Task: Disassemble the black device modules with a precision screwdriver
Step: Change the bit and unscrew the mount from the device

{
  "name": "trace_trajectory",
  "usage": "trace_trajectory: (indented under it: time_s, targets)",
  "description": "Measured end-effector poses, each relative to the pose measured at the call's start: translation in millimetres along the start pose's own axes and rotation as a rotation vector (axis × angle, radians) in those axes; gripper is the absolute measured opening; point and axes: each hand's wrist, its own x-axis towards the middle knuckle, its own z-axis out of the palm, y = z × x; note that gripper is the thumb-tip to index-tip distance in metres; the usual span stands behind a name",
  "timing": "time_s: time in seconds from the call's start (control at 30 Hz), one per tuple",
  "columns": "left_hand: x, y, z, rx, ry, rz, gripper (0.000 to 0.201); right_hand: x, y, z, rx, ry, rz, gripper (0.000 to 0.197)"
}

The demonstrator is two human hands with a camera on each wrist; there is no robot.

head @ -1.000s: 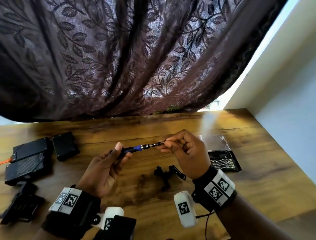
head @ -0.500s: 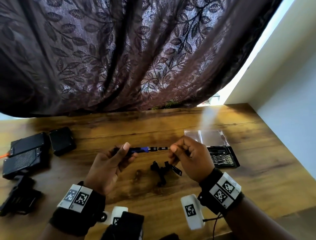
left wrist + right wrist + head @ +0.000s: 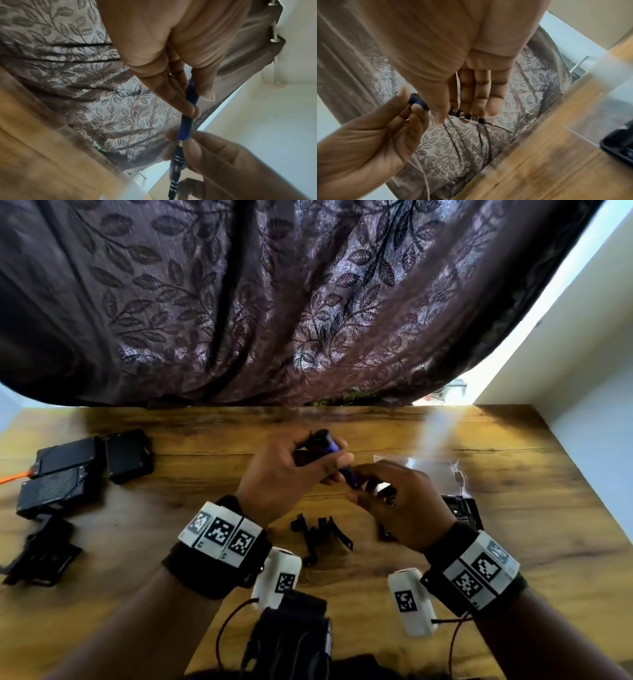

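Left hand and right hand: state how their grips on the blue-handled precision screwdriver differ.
The left hand grips the blue-handled precision screwdriver by its blue handle; the right hand pinches its black, silver-ringed front section. The left hand sits nearer the butt end, the right hand nearer the bit. Both hold it above the wooden table.

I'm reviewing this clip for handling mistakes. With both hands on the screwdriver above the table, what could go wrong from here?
The left hand and right hand hold the screwdriver only by the fingertips, so it may slip. Its thin tip sits close to the right hand's fingers and could prick them. If it falls, it could hit the loose black parts below.
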Motion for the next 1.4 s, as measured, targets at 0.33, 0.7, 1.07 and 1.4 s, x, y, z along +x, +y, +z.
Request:
trace_trajectory:
  time_s: [0.33, 0.7, 1.07, 1.4]
  targets:
    - [-1, -39, -6, 0.261, 0.01, -0.114, 0.035, 7, 33, -11, 0.278, 0.086, 0.142, 0.022]
    - [-34, -132, -27, 0.742, -0.198, -0.293, 0.061, -56, 132, -40, -0.067, 0.199, 0.538, 0.02]
    - [-36, -152, -27, 0.845, -0.251, -0.329, 0.066, -84, 174, -36, -0.342, -0.023, 0.792, 0.081]
    - [-45, -156, -25, 0.84, -0.179, -0.306, 0.066, -4, 141, 10, -0.415, -0.179, 0.64, 0.081]
